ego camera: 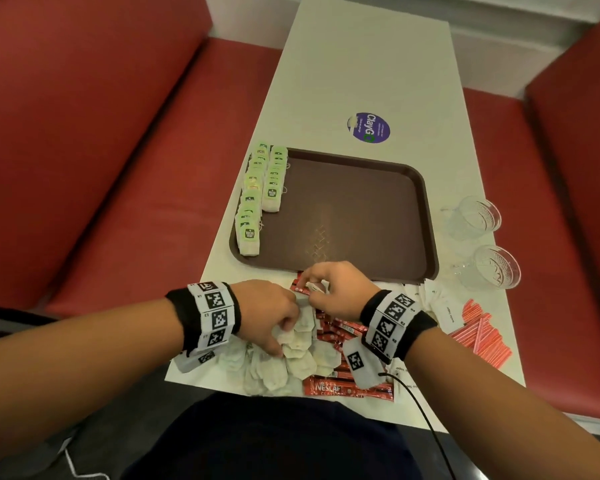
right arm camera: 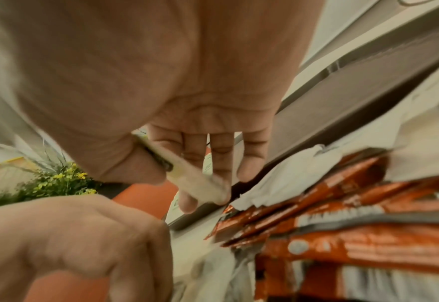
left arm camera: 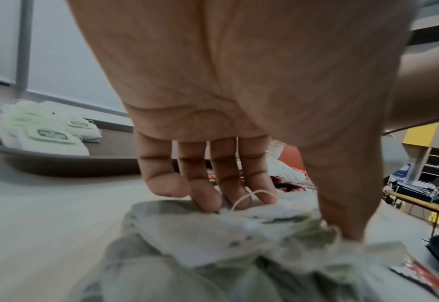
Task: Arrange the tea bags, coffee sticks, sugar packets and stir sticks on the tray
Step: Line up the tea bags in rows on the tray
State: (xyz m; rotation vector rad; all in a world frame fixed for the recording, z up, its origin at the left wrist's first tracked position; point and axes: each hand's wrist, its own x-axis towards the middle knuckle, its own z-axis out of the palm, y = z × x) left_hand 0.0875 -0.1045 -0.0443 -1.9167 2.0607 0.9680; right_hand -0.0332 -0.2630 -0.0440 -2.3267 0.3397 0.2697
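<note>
The brown tray [ego camera: 361,209] holds two rows of green-tagged tea bags [ego camera: 272,181] along its left side. A loose pile of tea bags [ego camera: 291,362] lies at the near table edge. My left hand [ego camera: 284,336] reaches down into it, and thumb and fingers pinch one tea bag [left arm camera: 200,235]. Just beyond, at the tray's near rim, my right hand [ego camera: 312,289] pinches a tea bag [right arm camera: 195,179] between thumb and fingers. Red coffee sticks [ego camera: 340,388] lie under and right of the hands. Further right are white sugar packets [ego camera: 444,306] and red stir sticks [ego camera: 478,330].
Two glass cups [ego camera: 478,216] [ego camera: 492,268] stand right of the tray near the table's edge. A round purple sticker [ego camera: 368,128] lies beyond the tray. Red bench seats flank the narrow white table. A black cable hangs from my right wrist.
</note>
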